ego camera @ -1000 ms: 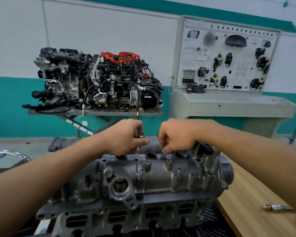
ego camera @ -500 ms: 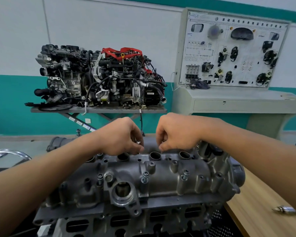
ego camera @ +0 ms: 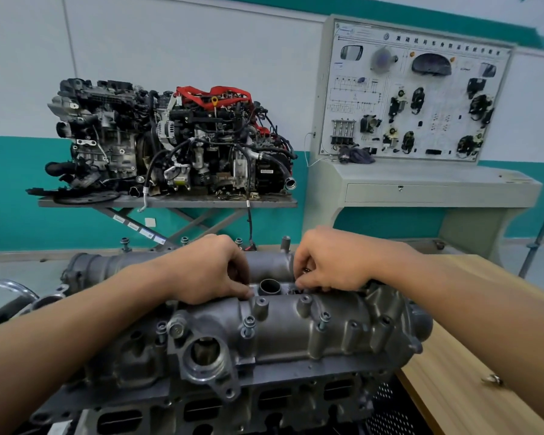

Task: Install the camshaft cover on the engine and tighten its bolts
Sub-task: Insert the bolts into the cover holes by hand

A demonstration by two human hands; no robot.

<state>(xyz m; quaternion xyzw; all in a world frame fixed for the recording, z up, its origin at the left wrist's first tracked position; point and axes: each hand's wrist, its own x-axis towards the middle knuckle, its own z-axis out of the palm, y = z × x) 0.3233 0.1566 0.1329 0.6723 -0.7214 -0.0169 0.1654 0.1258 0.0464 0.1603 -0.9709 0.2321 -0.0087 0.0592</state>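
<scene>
Head view: the cover (ego camera: 280, 328) sits on the engine (ego camera: 264, 401) at centre, running from 8 to 3 o'clock. The left hand (ego camera: 208, 271) rests on its top at 9 o'clock of an open tube (ego camera: 270, 286), fingers curled; whether they pinch anything cannot be told. The right hand (ego camera: 333, 265), at the tube's 2 o'clock, pinches a small shiny bolt (ego camera: 305, 270). More bolts (ego camera: 248, 323) stand along the near edge. A wooden tabletop (ego camera: 453, 381) lies at 4 o'clock.

Automotive training workshop; display engine (ego camera: 170, 139) on stand, wiring trainer board (ego camera: 415, 98), workbench (ego camera: 453, 387)
</scene>
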